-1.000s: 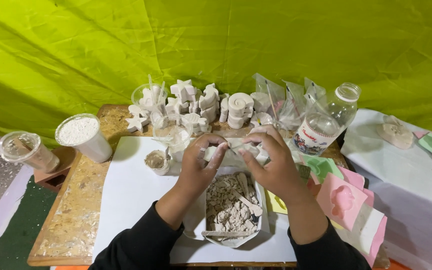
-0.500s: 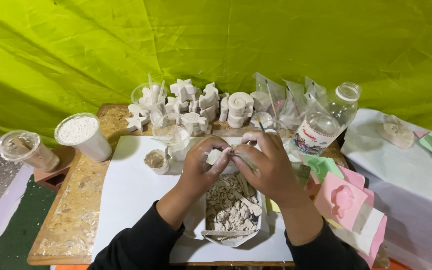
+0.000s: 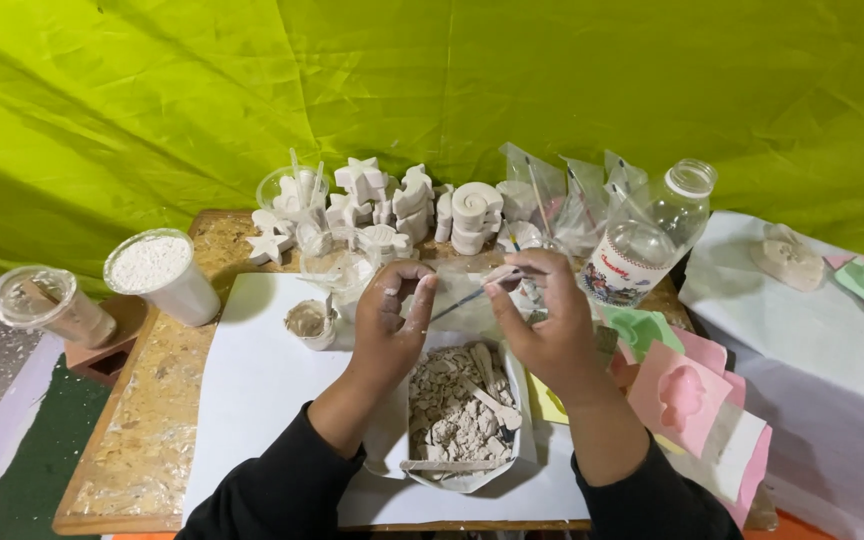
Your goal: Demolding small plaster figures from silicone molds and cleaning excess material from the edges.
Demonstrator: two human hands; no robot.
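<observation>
Left hand [image 3: 392,320] and right hand [image 3: 542,310], plaster-dusted, each pinch one end of thin stick tool [image 3: 472,293], possibly a brush, held level above paper tray [image 3: 522,390] of broken plaster scraps [image 3: 452,400], catching debris.

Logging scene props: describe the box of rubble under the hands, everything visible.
The box is a small open-topped white container, apparently card or paper, with bent, splayed walls. It sits on the white sheet at the table's near edge, below both hands, touching neither. It is full of broken whitish plaster-like pieces, with flat wooden sticks lying among them.
</observation>
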